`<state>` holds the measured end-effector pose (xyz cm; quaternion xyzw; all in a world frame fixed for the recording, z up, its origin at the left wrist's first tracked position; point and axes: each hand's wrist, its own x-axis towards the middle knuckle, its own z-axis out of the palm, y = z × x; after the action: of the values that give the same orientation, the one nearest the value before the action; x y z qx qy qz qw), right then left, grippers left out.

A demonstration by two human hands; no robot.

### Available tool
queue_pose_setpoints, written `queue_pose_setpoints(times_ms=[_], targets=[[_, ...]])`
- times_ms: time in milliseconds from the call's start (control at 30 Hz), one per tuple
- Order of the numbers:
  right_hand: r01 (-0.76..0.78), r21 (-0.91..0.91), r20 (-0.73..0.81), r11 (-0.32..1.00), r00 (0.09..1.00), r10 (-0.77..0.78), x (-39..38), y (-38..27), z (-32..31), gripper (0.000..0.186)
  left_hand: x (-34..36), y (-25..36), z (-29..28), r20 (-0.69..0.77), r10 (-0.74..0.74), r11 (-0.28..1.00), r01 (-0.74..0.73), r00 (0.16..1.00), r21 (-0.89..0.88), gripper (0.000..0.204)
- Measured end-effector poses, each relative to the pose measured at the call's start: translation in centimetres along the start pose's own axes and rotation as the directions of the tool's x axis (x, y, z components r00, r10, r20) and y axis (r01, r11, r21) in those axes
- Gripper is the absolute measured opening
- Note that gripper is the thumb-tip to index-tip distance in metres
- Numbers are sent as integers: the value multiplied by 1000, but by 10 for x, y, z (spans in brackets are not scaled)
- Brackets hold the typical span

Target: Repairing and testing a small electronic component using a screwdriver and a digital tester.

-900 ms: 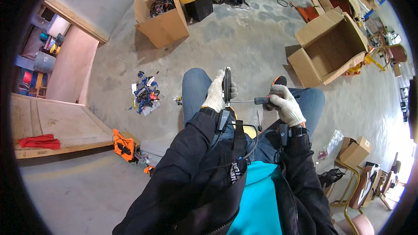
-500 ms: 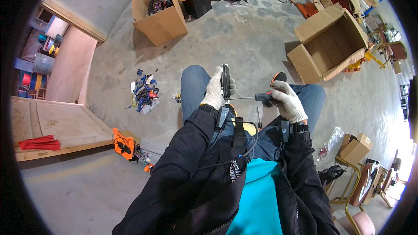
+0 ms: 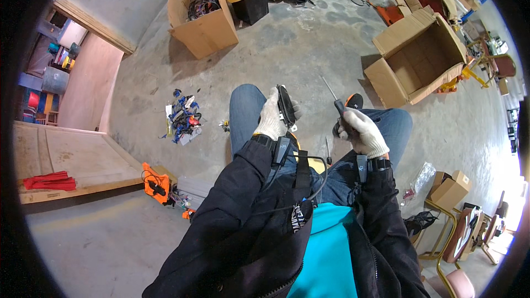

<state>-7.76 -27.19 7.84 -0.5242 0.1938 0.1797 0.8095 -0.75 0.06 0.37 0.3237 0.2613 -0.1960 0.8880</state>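
A white glove covers my left hand [image 3: 271,116], which is closed around a flat black part [image 3: 285,106] with a rounded outline and a pale rim. That part stands tilted above my left knee; its exact kind does not show. In my gloved right hand [image 3: 361,131] is a screwdriver [image 3: 339,105] with a dark handle, its thin shaft pointing up and to the left, apart from the black part. A second screwdriver-like tool [image 3: 328,150], thin-shafted, is between my legs, partly hidden by my clothing and a cable.
A pile of small mixed scrap [image 3: 184,117] lies left of my knee. Ahead stand a cardboard box of cables [image 3: 205,34] and a black bin with a yellow lid [image 3: 248,5]. An open cardboard box [image 3: 418,58] is at the right. Red strips [image 3: 51,181] lie on a wooden surface.
The screwdriver has swung from lying level against the black part to pointing up and away from it. My left hand has tilted the black part, so more of its face shows.
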Motion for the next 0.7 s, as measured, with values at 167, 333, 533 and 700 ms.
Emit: queue_pose_setpoints(times_ms=[167, 333, 533, 700], targets=[[15, -51, 39, 999, 999, -14, 3, 5, 0, 31, -6, 1, 11, 39, -28, 998, 31, 999, -62, 60], [-6, -195, 23, 981, 1000, 11, 3, 0, 2, 30, -17, 4, 20, 70, -67, 995, 72, 995, -72, 62], [25, -301, -26, 953, 999, -35, 0, -2, 17, 24, -13, 6, 15, 238, -141, 986, 159, 961, -56, 66], [21, -291, -45, 957, 998, -36, 0, -2, 17, 25, -19, 7, 22, 207, -110, 994, 108, 972, 20, 66]])
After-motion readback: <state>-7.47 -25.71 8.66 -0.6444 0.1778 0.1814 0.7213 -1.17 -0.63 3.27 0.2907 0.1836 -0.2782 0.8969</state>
